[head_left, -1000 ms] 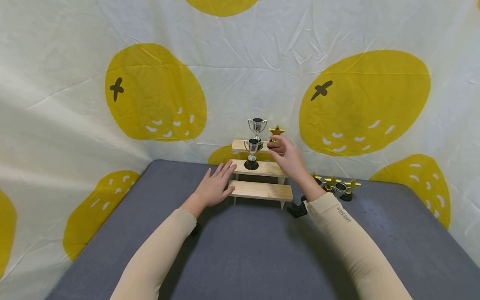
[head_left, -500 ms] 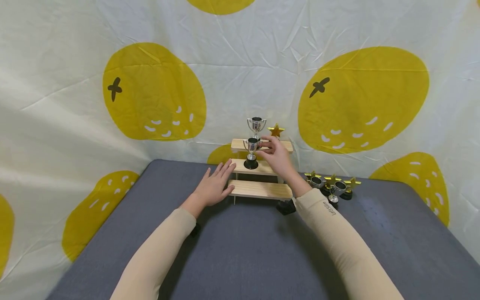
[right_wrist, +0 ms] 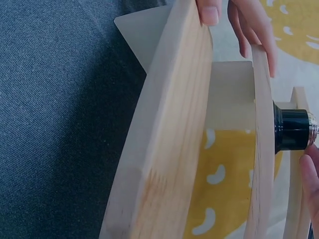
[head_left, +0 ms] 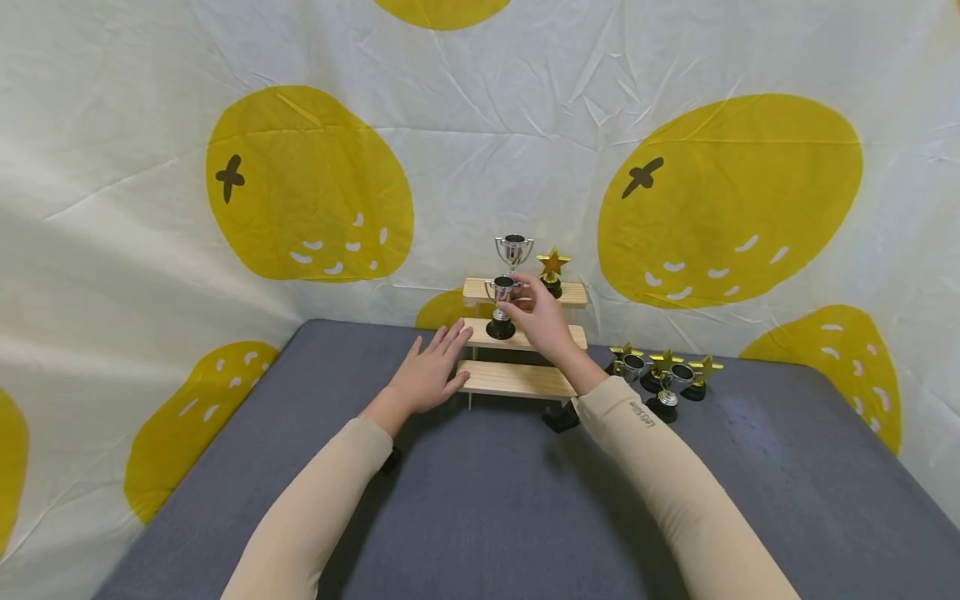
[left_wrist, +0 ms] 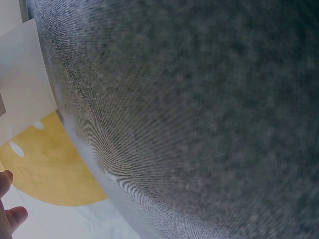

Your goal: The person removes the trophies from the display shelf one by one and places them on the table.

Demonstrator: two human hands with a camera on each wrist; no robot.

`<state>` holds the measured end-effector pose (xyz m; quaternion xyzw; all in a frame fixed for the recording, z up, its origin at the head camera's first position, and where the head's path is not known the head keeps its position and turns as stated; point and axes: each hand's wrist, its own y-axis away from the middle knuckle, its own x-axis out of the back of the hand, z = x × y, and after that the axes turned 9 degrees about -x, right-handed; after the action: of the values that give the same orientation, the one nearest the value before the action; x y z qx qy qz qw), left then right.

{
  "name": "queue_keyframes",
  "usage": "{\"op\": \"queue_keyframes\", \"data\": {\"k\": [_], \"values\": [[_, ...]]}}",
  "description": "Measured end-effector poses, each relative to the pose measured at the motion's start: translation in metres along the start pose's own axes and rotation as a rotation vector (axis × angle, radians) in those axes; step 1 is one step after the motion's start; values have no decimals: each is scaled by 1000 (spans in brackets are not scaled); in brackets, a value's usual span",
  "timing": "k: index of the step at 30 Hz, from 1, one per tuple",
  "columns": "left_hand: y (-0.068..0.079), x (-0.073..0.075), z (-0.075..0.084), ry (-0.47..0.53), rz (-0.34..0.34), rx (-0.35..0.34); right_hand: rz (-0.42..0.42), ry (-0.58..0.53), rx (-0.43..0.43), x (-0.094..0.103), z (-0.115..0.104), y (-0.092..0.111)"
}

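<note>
A three-tier wooden stand (head_left: 525,379) stands at the back of the grey table. On its middle tier is a small silver trophy cup (head_left: 500,312) with a black base, standing upright. My right hand (head_left: 542,317) pinches this cup from the right, thumb and fingers at its bowl and stem. My left hand (head_left: 431,371) lies against the stand's left ends with fingers stretched out; in the right wrist view its thumb (right_wrist: 210,14) touches the lowest tier. Another silver cup (head_left: 514,250) and a gold star trophy (head_left: 552,268) occupy the top tier.
To the right of the stand, several star trophies (head_left: 665,364) and silver cups (head_left: 667,392) are grouped on the table (head_left: 480,508). A cloth (head_left: 510,183) printed with yellow fruit hangs close behind the stand.
My right hand has moved left from beside the star trophy to the middle-tier cup and taken hold of it. That cup has shifted slightly left. My left hand has stayed put.
</note>
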<state>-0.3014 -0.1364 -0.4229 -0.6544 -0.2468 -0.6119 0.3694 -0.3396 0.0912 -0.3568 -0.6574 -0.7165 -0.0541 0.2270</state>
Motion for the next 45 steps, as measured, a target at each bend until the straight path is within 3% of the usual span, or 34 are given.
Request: {"op": "queue_keyframes", "data": {"k": [17, 27, 45], "values": [[0, 1, 0, 0, -4, 8, -11, -16, 29, 3, -5, 3], [-1, 0, -1, -4, -4, 9, -40, -16, 68, 19, -8, 10], [-3, -1, 0, -5, 8, -10, -35, -25, 54, 58, 6, 24]]}}
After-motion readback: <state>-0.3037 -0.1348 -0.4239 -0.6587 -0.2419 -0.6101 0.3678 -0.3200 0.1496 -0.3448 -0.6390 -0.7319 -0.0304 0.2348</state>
